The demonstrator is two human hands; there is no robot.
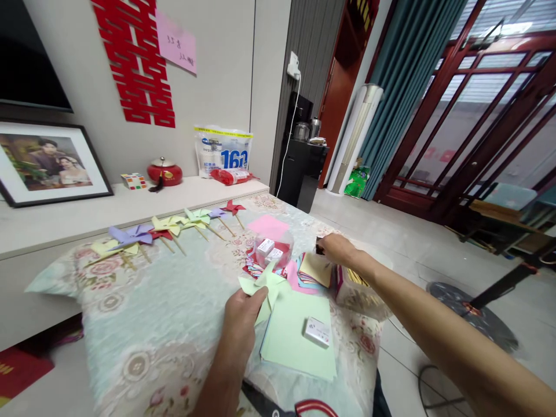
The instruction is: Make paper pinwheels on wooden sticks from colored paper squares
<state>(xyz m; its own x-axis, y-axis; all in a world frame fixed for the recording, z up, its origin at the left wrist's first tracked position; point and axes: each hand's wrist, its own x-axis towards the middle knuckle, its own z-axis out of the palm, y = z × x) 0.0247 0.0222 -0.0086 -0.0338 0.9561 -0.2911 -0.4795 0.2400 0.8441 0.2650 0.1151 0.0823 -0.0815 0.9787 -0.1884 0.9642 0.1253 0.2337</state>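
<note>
My left hand [243,315] pinches a light green paper pinwheel [270,280] between thumb and fingers, over the corner of a stack of pale green paper [293,336]. A small white box [317,332] lies on that stack. To the right, my right hand [339,249] has its fingers closed at a small dark object [319,246], too hidden to name. Its forearm passes over a clear tub of wooden sticks [358,294]. Close by are a pile of coloured paper squares [316,270] and a clear round container [286,242] holding small white boxes.
Finished pinwheels on sticks [174,225] line the table's far left side. A red-handled tool with dark blades [316,405] lies at the near edge. Behind stands a white cabinet [217,191] with a photo frame [54,162] and a red jar [165,172].
</note>
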